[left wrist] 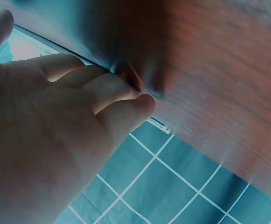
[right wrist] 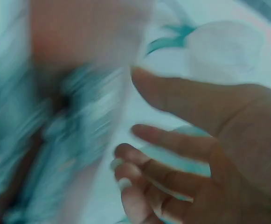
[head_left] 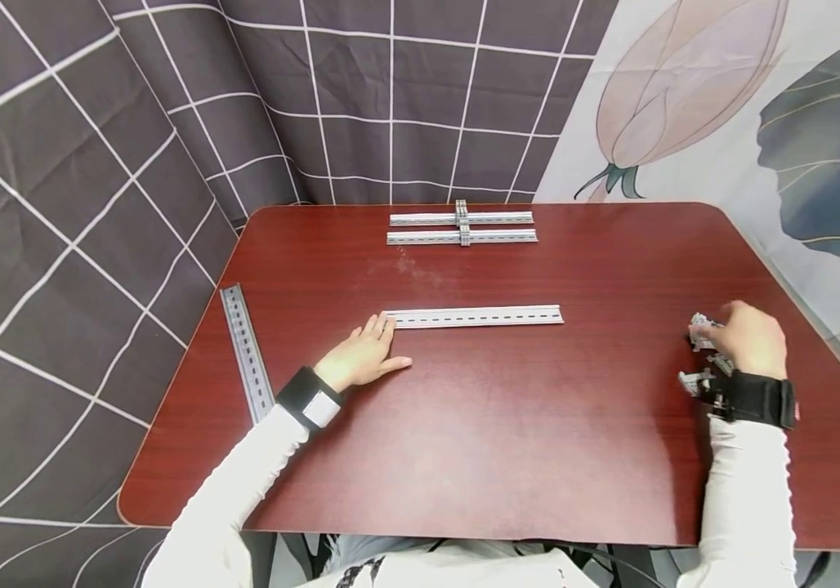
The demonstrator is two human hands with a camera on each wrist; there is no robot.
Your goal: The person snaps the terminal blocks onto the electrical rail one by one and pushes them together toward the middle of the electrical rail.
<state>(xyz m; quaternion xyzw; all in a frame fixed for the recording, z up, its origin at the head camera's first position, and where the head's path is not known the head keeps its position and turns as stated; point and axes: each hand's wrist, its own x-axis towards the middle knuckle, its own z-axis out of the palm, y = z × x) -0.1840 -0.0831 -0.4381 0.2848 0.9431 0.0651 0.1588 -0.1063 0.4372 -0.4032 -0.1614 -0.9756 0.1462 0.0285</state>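
Note:
A slotted metal rail [head_left: 479,317] lies crosswise on the table in the head view. My left hand [head_left: 361,355] rests with its extended fingertips at the rail's left end, thumb spread out to the right. In the left wrist view the same hand [left wrist: 56,121] has its fingertips close to the wood. Over on the right side, my right hand [head_left: 754,339] hovers beside several small grey blocks [head_left: 694,382], partly hidden by hand and wrist. Its loosely bent fingers and separate thumb hold nothing in the right wrist view, where the blocks [right wrist: 91,112] look blurred.
At the table's back edge two short slotted rails [head_left: 497,236] lie parallel, with grey blocks [head_left: 462,222] across their middle. Another slotted rail [head_left: 247,351] lies along the left edge. A grid-patterned curtain [head_left: 420,90] hangs behind the red-brown table [head_left: 508,449].

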